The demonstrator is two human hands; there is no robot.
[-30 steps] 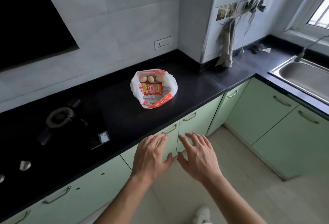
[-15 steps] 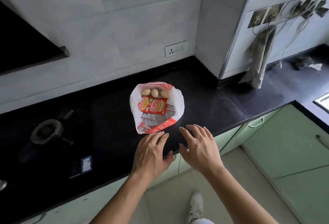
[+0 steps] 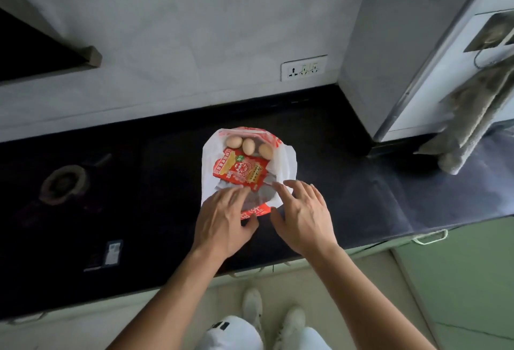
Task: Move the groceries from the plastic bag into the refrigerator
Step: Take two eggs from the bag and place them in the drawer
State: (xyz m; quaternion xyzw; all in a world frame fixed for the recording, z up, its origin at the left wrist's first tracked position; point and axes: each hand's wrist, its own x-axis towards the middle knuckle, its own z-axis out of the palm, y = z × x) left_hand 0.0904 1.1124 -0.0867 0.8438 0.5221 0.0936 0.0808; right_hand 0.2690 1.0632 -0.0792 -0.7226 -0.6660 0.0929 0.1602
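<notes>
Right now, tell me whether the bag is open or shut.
Open: the bag lies with its mouth spread on the counter; three eggs and a red packet show inside.

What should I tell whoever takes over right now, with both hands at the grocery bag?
Left hand: open, fingers straight over the near edge of the plastic bag, no grip yet.
Right hand: open, fingertips at the bag's right rim.
Bag stands open on the black countertop, three eggs at its back, a red packet in front.
Done: nothing out. Left: move everything to the refrigerator, not in view.
</notes>
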